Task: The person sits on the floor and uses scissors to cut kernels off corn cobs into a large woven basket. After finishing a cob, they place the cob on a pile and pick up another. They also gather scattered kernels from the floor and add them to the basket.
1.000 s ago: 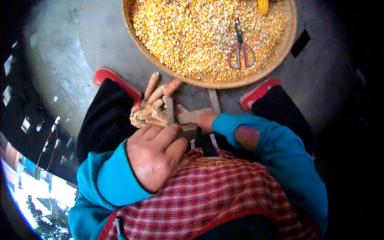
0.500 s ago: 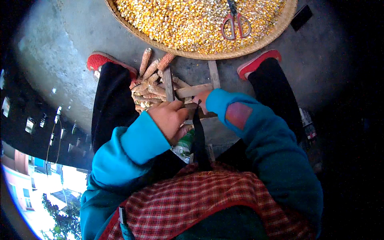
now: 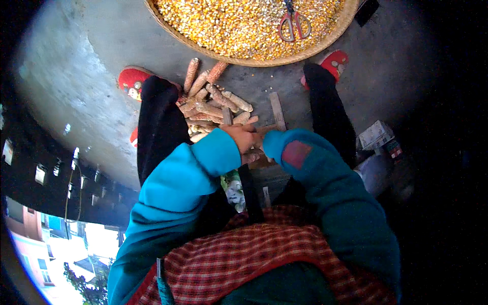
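My left hand (image 3: 241, 136) is closed over the wooden frame between my knees, its fingers curled toward my right hand. What it holds, if anything, is hidden. My right hand (image 3: 262, 135) meets it there, its fingers mostly covered by the left hand and the blue sleeve. Upright slats of the wooden frame (image 3: 277, 110) stick out beyond both hands. A black strap (image 3: 249, 195) runs from below the hands to the red checked apron (image 3: 244, 244). Just past the hands, bare corn cobs (image 3: 206, 109) lie in a loose pile on the floor.
A round woven tray (image 3: 244, 62) full of corn kernels (image 3: 223, 28) stands ahead, with red-handled scissors (image 3: 295, 28) on the kernels. A green and white package (image 3: 234, 190) is below my hands. A white box (image 3: 376, 135) lies beyond my right leg.
My hands have come together over the frame, the left moving right and forward. My right leg has shifted inward, and more cobs are visible. The whole view has shifted slightly.
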Motion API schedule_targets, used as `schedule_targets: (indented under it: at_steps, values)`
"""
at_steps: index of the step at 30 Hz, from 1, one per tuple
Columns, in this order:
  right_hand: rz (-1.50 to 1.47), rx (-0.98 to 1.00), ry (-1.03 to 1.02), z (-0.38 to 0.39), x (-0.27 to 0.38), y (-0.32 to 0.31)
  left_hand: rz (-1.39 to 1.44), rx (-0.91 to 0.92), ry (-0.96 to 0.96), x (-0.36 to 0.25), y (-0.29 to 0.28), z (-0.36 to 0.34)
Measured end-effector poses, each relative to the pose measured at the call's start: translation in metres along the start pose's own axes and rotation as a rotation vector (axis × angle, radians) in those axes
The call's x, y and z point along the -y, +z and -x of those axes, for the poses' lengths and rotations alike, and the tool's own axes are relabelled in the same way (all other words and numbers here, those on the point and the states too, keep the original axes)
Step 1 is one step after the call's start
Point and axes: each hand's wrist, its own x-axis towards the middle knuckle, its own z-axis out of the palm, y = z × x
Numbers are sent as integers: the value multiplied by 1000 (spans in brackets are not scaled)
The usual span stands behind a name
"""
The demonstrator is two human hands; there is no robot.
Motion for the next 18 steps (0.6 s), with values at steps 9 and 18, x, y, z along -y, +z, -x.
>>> schedule_targets:
  at_steps: [9,18]
  values:
    - [77,54,63,-19,-17,11,-165,-30,-18,11,46,-14]
    - [-218,-78,329,-31,-81,125,-162,17,-90,33,116,-71]
